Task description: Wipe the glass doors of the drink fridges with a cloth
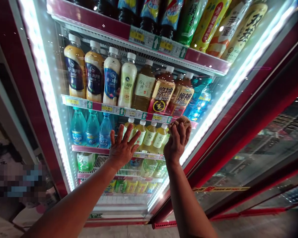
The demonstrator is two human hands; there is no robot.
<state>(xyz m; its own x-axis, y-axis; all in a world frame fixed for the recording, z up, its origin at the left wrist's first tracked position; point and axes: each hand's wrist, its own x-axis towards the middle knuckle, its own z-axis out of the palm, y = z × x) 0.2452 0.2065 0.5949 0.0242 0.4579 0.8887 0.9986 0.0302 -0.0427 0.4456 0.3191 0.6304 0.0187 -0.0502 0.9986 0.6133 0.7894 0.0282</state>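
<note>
A drinks fridge with a glass door (64, 132) stands in front of me, lit by white strips down both sides. My left hand (123, 147) lies flat on the glass with fingers spread, over the shelf of small yellow-green bottles (149, 134). My right hand (177, 140) is closed round a brownish crumpled cloth (182, 123) and presses it against the glass near the door's right edge. Behind the glass, shelves hold milk-tea bottles (94, 71), amber tea bottles (164, 92) and blue water bottles (91, 129).
The fridge has a red frame (27, 82). A second red-framed glass door (258, 138) stands to the right, reflecting shop shelves. Price tags (144, 38) line the shelf edges. Tall bottles (208, 23) fill the top shelf. A blurred shape lies low left.
</note>
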